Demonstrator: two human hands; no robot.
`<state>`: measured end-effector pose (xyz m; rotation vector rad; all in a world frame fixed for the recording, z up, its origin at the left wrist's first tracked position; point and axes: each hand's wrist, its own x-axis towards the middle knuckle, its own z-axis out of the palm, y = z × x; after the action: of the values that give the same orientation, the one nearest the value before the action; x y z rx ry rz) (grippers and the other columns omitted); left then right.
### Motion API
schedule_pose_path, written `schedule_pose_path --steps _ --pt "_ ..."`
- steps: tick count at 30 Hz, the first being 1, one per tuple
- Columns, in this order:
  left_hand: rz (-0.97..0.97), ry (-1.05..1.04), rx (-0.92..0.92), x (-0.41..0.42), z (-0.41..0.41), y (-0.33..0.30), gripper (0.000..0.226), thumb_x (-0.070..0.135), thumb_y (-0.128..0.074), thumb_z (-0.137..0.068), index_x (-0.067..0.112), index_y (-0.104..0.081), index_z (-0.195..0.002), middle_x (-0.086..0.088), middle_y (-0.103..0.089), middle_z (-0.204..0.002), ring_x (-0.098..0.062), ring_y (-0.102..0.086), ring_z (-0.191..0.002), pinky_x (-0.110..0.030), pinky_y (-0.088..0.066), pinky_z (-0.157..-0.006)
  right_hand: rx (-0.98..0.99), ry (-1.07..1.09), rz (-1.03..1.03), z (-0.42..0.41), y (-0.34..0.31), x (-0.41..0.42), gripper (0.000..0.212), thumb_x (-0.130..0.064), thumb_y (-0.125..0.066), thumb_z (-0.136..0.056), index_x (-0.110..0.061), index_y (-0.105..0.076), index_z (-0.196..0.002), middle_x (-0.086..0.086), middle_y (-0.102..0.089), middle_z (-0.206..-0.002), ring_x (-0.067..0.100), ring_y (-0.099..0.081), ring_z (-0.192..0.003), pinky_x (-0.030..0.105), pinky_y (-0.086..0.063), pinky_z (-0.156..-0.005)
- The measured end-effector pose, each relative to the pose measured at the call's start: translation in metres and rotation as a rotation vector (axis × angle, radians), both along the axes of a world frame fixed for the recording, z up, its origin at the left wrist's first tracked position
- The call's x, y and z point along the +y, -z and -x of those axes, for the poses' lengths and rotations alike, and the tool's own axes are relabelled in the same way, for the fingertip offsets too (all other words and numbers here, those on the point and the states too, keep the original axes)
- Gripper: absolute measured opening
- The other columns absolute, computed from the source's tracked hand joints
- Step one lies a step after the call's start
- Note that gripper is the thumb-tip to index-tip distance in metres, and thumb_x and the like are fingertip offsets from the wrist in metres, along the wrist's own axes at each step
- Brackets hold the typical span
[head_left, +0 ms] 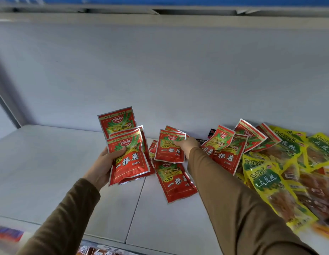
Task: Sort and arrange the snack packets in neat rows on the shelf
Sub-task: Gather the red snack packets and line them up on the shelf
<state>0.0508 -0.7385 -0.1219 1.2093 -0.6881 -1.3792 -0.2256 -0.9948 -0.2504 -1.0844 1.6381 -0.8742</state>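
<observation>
while the white shelf [49, 172] fills the lower half of the frame, a heap of yellow packets [281, 183] covers its right side. red packets [231, 148] lie loose at centre right, leaning on the back wall [160, 74], and one lies flat at lower centre [175, 183]. the left hand [103, 166], centre left, grips a fanned stack of red packets [127, 153]. the right hand [186, 145] pinches another red packet [169, 147] by its edge, at centre frame.

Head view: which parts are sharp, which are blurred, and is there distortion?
Head view: both hands, left and right, and the red packets are sharp; the bottom-left corner is blurred; wide-angle distortion bends the shelf edges.
</observation>
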Motion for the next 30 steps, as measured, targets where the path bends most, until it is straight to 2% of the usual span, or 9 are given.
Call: schedule_pose_path --steps 1,3,4,6,12,17,20,25,30 --pt "0.002 -0.003 -0.002 0.000 -0.001 0.000 0.045 0.026 -0.072 -0.088 0.020 -0.058 -0.130 -0.010 -0.078 -0.106 -0.033 -0.078 -0.080 -0.043 -0.063 -0.061 -0.002 -0.007 0.037 -0.002 -0.013 0.017 0.100 -0.063 -0.092 -0.020 -0.019 -0.067 -0.106 0.011 -0.070 -0.108 0.030 -0.073 -0.084 0.048 -0.062 -0.076" --pt "-0.001 -0.011 -0.008 0.000 -0.003 0.000 0.041 0.025 -0.071 -0.091 0.020 -0.059 -0.129 -0.010 -0.079 -0.105 -0.033 -0.078 -0.081 -0.043 -0.064 -0.062 -0.064 -0.017 0.109 -0.010 -0.047 0.056 0.055 -0.039 -0.094 -0.057 -0.017 -0.069 -0.100 0.011 -0.072 -0.105 0.029 -0.074 -0.082 0.048 -0.063 -0.077" --pt "-0.004 -0.017 -0.009 0.000 -0.004 0.000 0.038 0.025 -0.070 -0.093 0.020 -0.059 -0.129 -0.009 -0.079 -0.105 -0.032 -0.078 -0.080 -0.042 -0.064 -0.061 -0.096 0.002 0.146 -0.018 -0.074 0.084 0.031 -0.024 -0.085 -0.076 -0.015 -0.068 -0.100 0.011 -0.073 -0.103 0.028 -0.074 -0.083 0.048 -0.062 -0.079" --pt "-0.008 -0.030 -0.012 0.001 -0.006 0.002 0.034 0.024 -0.069 -0.095 0.021 -0.059 -0.127 -0.009 -0.079 -0.102 -0.031 -0.078 -0.079 -0.042 -0.064 -0.060 -0.189 0.021 0.230 -0.021 -0.099 0.108 0.013 -0.014 -0.069 -0.094 -0.013 -0.062 -0.105 0.009 -0.073 -0.103 0.027 -0.074 -0.089 0.048 -0.061 -0.082" --pt "-0.001 -0.057 -0.034 0.002 -0.004 -0.001 0.030 0.021 -0.068 -0.097 0.020 -0.059 -0.126 -0.009 -0.078 -0.107 -0.030 -0.078 -0.083 -0.042 -0.064 -0.063 -0.347 0.031 0.536 -0.001 -0.162 0.134 0.007 -0.015 -0.054 -0.103 -0.021 -0.052 -0.102 0.010 -0.068 -0.109 0.028 -0.071 -0.099 0.048 -0.060 -0.088" --pt "0.046 -0.064 -0.059 -0.001 0.008 -0.011 0.030 0.017 -0.068 -0.097 0.018 -0.059 -0.125 -0.009 -0.078 -0.109 -0.030 -0.078 -0.087 -0.040 -0.064 -0.066 -0.581 -0.203 0.510 -0.009 -0.206 0.165 0.026 -0.019 -0.056 -0.104 -0.015 -0.057 -0.129 0.012 -0.073 -0.115 0.031 -0.074 -0.099 0.046 -0.062 -0.081" --pt "0.082 -0.050 -0.079 -0.001 0.017 -0.015 0.032 0.015 -0.068 -0.096 0.017 -0.058 -0.126 -0.010 -0.078 -0.110 -0.029 -0.078 -0.088 -0.039 -0.064 -0.069 -0.525 -0.409 0.428 -0.037 -0.200 0.182 0.028 -0.029 -0.060 -0.102 -0.018 -0.061 -0.128 0.015 -0.074 -0.114 0.036 -0.073 -0.099 0.049 -0.061 -0.084" --pt "0.094 -0.072 -0.019 0.008 0.009 -0.017 0.033 0.027 -0.064 -0.100 0.018 -0.054 -0.130 -0.012 -0.077 -0.112 -0.030 -0.077 -0.091 -0.043 -0.063 -0.080 -0.081 -0.316 0.456 -0.095 -0.165 0.189 0.011 -0.025 -0.055 -0.103 -0.021 -0.058 -0.113 0.002 -0.070 -0.110 0.024 -0.070 -0.100 0.052 -0.058 -0.090" --pt "0.086 -0.127 0.037 0.020 -0.033 -0.012 0.059 0.054 -0.061 -0.097 0.017 -0.045 -0.141 -0.014 -0.074 -0.120 -0.034 -0.075 -0.101 -0.050 -0.060 -0.092 0.244 -0.285 0.547 -0.152 -0.160 0.201 0.014 -0.021 -0.051 -0.104 -0.017 -0.053 -0.118 -0.001 -0.067 -0.112 0.019 -0.065 -0.100 0.034 -0.052 -0.084"
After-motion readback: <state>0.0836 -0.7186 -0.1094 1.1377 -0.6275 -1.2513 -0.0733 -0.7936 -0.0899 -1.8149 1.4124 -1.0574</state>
